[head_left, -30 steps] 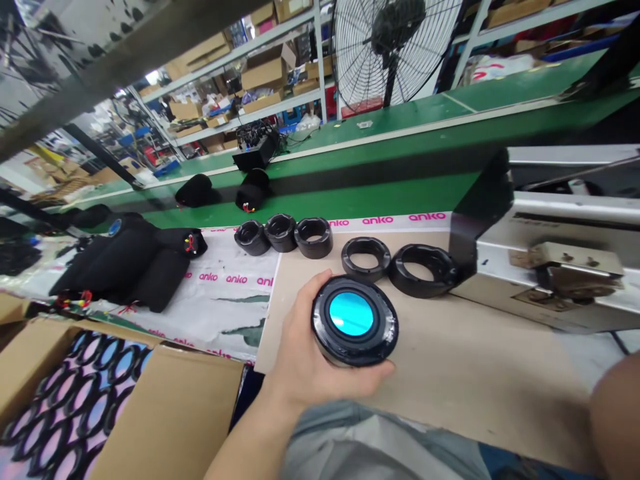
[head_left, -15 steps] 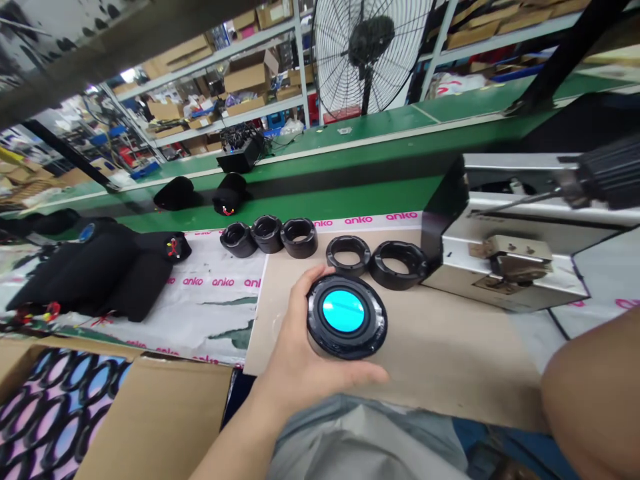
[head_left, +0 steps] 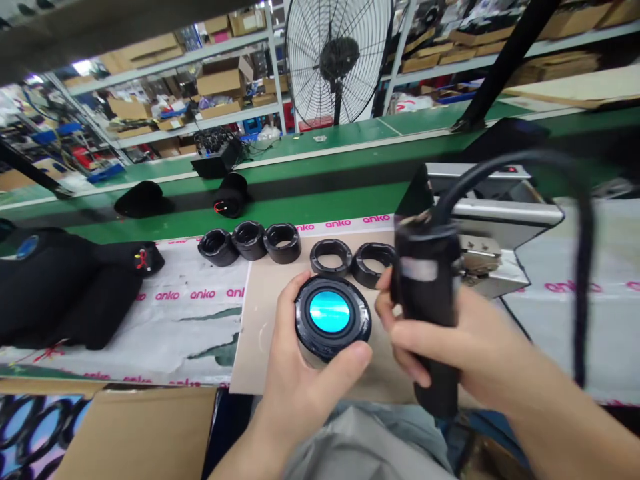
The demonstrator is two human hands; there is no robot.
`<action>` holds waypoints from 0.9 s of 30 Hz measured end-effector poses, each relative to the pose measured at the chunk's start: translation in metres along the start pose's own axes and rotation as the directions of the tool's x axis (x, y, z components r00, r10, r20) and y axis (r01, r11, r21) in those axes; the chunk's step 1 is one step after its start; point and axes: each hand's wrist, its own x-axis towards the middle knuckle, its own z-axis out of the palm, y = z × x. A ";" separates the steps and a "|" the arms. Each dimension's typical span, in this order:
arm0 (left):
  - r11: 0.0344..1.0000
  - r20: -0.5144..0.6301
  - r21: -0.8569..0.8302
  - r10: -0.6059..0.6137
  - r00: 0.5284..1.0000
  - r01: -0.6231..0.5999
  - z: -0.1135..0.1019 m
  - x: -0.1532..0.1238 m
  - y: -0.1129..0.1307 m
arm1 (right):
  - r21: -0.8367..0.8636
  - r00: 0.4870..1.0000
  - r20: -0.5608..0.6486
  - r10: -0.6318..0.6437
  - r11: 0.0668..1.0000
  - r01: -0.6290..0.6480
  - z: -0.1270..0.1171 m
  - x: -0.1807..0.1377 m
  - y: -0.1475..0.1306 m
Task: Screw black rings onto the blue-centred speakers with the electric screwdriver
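Note:
My left hand point(head_left: 305, 373) grips a round black lens housing point(head_left: 367, 320) with a shiny blue lens point(head_left: 330, 311) facing up. Its fingers and thumb curl round the rim, over the brown board. To the right, my right hand point(head_left: 445, 333) is wrapped round a black corded electric screwdriver point(head_left: 425, 293), held upright with its cable arching from the top. The tip of the tool is out of sight. Just beyond the housing lie two black rings point(head_left: 331, 257), the right one partly covered by my right hand. Three more black rings point(head_left: 283, 242) stand in a row farther left.
A metal machine point(head_left: 495, 267) stands behind the screwdriver. Black fabric-like pieces point(head_left: 60, 287) with red wires lie at left. An open cardboard box point(head_left: 140, 433) at lower left holds several black-rimmed lenses. A green bench point(head_left: 330, 193) and a large fan point(head_left: 337, 63) are behind.
My right hand has come into the middle with the electric screwdriver, which was at the upper right and is now upright. My left thumb has closed onto the lens housing's rim. The view has shifted.

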 end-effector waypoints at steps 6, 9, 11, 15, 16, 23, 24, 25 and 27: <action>0.999 0.046 0.011 0.040 0.998 -0.040 0.001 -0.002 -0.003 | 0.086 0.995 0.023 0.100 0.991 -0.102 0.024 0.000 0.009; 0.997 0.050 0.031 0.074 0.996 -0.075 0.003 -0.005 -0.005 | 0.054 0.996 -0.024 0.081 0.995 -0.079 0.028 -0.004 0.010; 0.993 0.031 0.072 0.093 0.995 -0.095 0.002 -0.005 -0.006 | 0.045 0.995 -0.070 0.068 0.997 -0.065 0.029 -0.006 0.012; 0.984 0.043 0.153 0.081 0.996 -0.087 -0.008 0.007 -0.007 | -0.023 0.995 -0.020 0.099 0.995 -0.100 0.023 -0.005 0.011; 0.982 0.074 0.158 0.088 0.993 -0.099 -0.011 0.011 -0.007 | -0.068 0.994 0.004 0.112 0.991 -0.111 0.021 -0.005 0.009; 0.935 0.219 0.240 0.211 0.953 -0.262 -0.020 0.027 -0.006 | -0.545 0.990 -0.013 -0.138 0.831 0.109 0.009 -0.004 -0.012; 0.927 0.224 0.249 0.227 0.948 -0.281 -0.020 0.027 -0.006 | -0.613 0.982 0.003 -0.187 0.776 0.149 0.009 -0.004 -0.016; 0.919 0.235 0.258 0.240 0.942 -0.299 -0.020 0.028 -0.006 | -0.665 0.976 0.033 -0.217 0.724 0.184 0.009 -0.004 -0.019; 0.904 0.266 0.266 0.266 0.927 -0.336 -0.021 0.028 -0.007 | -0.726 0.966 0.096 -0.242 0.647 0.234 0.009 -0.005 -0.025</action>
